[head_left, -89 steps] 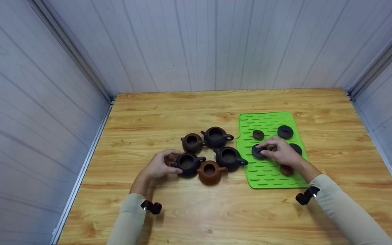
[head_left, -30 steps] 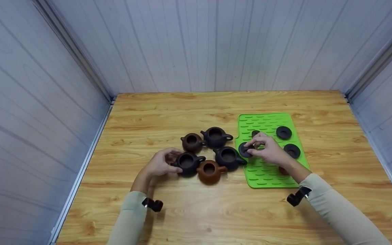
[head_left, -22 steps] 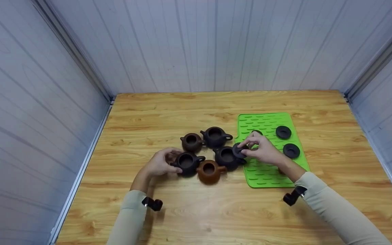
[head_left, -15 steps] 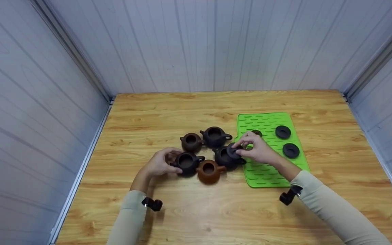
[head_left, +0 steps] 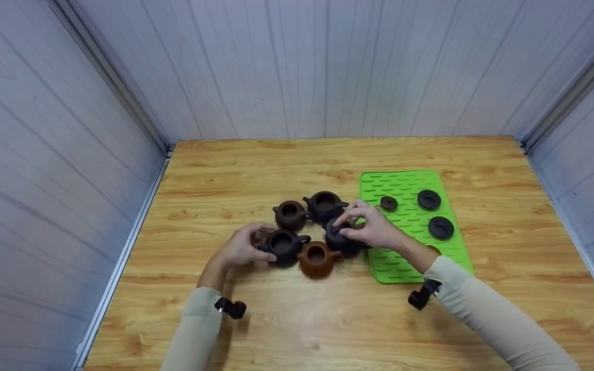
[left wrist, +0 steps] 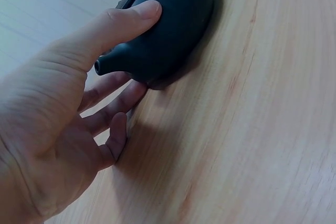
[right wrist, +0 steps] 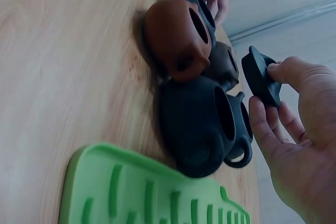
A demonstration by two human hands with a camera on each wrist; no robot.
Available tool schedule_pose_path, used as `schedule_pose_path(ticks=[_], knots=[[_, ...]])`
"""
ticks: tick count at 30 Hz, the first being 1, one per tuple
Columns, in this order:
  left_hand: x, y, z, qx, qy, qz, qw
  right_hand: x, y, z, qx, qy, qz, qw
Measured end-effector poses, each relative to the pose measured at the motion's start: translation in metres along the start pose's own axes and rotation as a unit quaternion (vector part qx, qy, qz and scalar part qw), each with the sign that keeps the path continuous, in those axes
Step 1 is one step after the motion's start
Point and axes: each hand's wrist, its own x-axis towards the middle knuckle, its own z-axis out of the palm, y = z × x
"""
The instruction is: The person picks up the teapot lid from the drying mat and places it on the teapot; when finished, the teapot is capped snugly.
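Observation:
My left hand (head_left: 243, 248) holds a black teapot (head_left: 287, 258) at its spout side; in the left wrist view the thumb lies on the pot's shoulder and the fingers reach behind it. That teapot is lidless and upright on the table. My right hand (head_left: 374, 226) pinches a round black teapot lid (right wrist: 257, 77) between thumb and fingers. In the right wrist view the lid is apart from the pots, held up over the group. From the head view it covers the mouth of a second black teapot (right wrist: 186, 116), whose opening shows uncovered in the right wrist view.
An orange-brown teapot (head_left: 315, 267), a small dark brown one (head_left: 291, 222) and another black teapot (head_left: 323, 214) stand close around, all lidless. On the green mat (head_left: 395, 268) lie a small brown lid (head_left: 389, 203), a black lid (head_left: 429, 200), another black lid (head_left: 441, 228) and a partly hidden reddish lid.
My right hand has lifted the black lid from the green mat and carried it left, over the second black teapot. The left hand has stayed on its teapot.

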Motion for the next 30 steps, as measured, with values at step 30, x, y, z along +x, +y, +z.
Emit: schedule_pose_path(ticks=[30], knots=[[0.0, 0.002, 0.0, 0.014, 0.001, 0.008, 0.9999, 0.033, -0.03, 0.054, -0.003, -0.026, -0.076, 0.9968]])
